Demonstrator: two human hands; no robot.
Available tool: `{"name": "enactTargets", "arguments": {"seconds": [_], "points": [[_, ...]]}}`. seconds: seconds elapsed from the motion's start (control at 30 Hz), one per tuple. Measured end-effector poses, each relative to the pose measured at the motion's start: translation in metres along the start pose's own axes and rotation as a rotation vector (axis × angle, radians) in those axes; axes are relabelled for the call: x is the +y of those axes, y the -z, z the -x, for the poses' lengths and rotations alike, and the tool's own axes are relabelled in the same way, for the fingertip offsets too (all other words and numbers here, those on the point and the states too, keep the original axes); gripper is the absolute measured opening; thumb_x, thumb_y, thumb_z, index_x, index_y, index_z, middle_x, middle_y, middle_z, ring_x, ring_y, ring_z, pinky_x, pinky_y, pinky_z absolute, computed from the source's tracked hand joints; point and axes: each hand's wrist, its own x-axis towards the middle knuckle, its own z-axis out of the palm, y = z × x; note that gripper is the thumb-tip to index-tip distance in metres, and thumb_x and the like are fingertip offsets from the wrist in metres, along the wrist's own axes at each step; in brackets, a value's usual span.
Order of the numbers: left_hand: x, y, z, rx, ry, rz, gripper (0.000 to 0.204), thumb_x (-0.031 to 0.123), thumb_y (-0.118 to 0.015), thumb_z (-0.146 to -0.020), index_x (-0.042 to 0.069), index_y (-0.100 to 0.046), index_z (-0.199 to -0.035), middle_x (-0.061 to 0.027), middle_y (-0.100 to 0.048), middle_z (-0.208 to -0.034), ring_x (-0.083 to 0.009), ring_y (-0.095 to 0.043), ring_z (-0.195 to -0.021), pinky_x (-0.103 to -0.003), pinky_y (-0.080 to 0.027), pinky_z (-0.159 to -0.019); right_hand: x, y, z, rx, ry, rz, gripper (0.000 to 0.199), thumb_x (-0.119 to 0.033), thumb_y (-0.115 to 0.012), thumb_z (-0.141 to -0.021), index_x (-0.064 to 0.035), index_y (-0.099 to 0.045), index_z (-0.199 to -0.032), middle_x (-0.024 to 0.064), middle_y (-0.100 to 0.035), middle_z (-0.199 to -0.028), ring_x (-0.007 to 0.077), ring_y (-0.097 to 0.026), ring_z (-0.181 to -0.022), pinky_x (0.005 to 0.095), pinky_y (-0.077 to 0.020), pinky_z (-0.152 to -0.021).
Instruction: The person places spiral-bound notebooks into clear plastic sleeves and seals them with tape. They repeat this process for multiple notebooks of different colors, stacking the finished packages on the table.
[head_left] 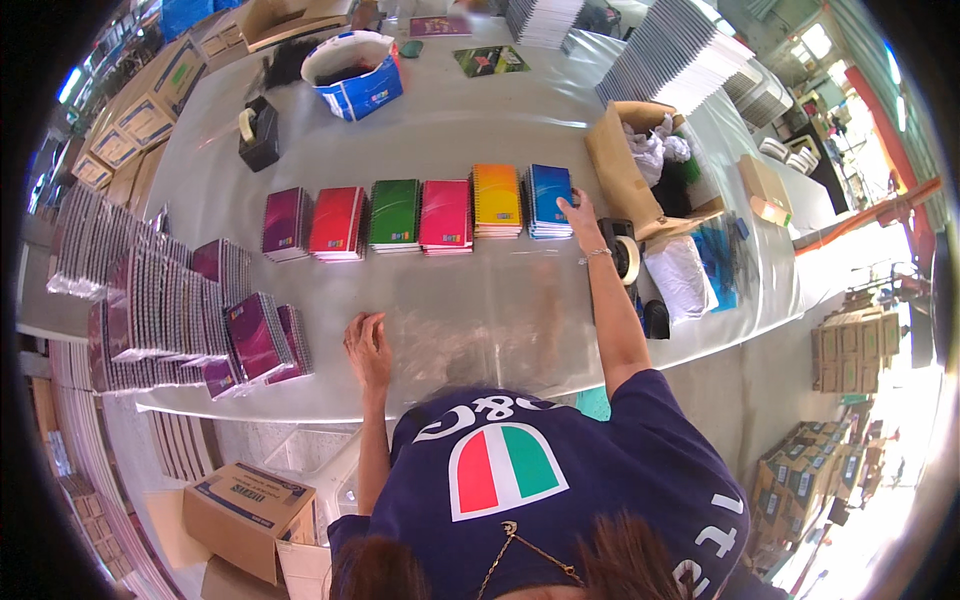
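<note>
Six small stacks of spiral notebooks stand in a row across the table: purple [286,222], red [338,220], green [395,212], pink [446,213], yellow [496,198] and blue [546,198]. My right hand [581,216] grips the right edge of the blue stack, its thumb over the top cover; the other fingers are partly hidden. Lower left of the row, my left hand [368,350] hovers near the front edge of the table with loosely bent fingers and nothing in them. The plastic-wrapped purple notebooks [258,335] are the things nearest to it.
Many more purple notebooks [160,300] are piled at the left. Tape dispensers stand at the back left [259,135] and beside my right forearm [624,255]. An open carton [615,160] holds crumpled plastic at the right. Farther back are a blue-and-white bag [360,90] and tall notebook piles [670,55].
</note>
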Motion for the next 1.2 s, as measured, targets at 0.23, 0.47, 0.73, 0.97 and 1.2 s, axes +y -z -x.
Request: {"name": "enactTargets", "arguments": {"seconds": [0.23,0.47,0.73,0.97,1.2], "points": [[-0.003,0.0,0.001,0.005,-0.012,0.032,0.02,0.014,-0.06,-0.091,0.015,-0.065,-0.111,-0.0063,-0.06,-0.118,-0.0285,-0.053,-0.115,-0.044,-0.038,-0.099,0.003,0.001,0.002,-0.053,-0.06,-0.109,0.064,-0.034,-0.071,-0.089,-0.005,-0.041,-0.138,0.0081,-0.064,-0.109,0.015,-0.065,-0.079,0.0308,-0.0527,-0.071],[0.004,0.004,-0.002,-0.004,-0.016,0.085,0.017,0.014,-0.058,-0.092,0.013,-0.064,-0.108,-0.0055,-0.06,-0.113,-0.028,-0.055,-0.109,-0.043,-0.039,-0.095,-0.023,0.052,-0.021,-0.301,-0.326,-0.079,0.053,-0.042,-0.064,-0.093,-0.01,-0.049,-0.133,0.001,-0.062,-0.103,0.0122,-0.063,-0.091,0.0304,-0.0492,-0.071],[-0.003,-0.009,-0.008,0.047,0.124,0.261,0.019,0.016,-0.059,-0.092,0.01,-0.065,-0.109,-0.0099,-0.064,-0.109,-0.0304,-0.057,-0.107,-0.043,-0.041,-0.094,-0.009,0.043,-0.031,-0.184,0.109,0.471,0.058,-0.036,-0.067,-0.091,-0.002,-0.049,-0.135,0.0077,-0.063,-0.11,0.0205,-0.059,-0.096,0.0332,-0.0462,-0.088],[0.008,0.003,-0.02,-0.071,0.384,0.503,0.026,0.014,-0.061,-0.092,0.008,-0.064,-0.117,-0.0084,-0.065,-0.112,-0.0216,-0.059,-0.104,-0.035,-0.045,-0.095,-0.025,0.018,-0.005,-0.099,-0.032,0.302,0.054,-0.029,-0.063,-0.094,0.008,-0.048,-0.13,0.0155,-0.065,-0.101,0.0202,-0.065,-0.082,0.0325,-0.056,-0.069],[0.036,0.016,-0.041,-0.149,0.589,0.848,0.027,0.016,-0.058,-0.096,0.005,-0.061,-0.121,-0.0042,-0.062,-0.117,-0.0132,-0.055,-0.109,-0.029,-0.043,-0.095,-0.042,0.019,-0.01,-0.01,0.28,0.601,0.053,-0.021,-0.075,-0.079,0.0062,-0.058,-0.122,0.0156,-0.069,-0.086,0.0214,-0.066,-0.077,0.0339,-0.0518,-0.073]]}}
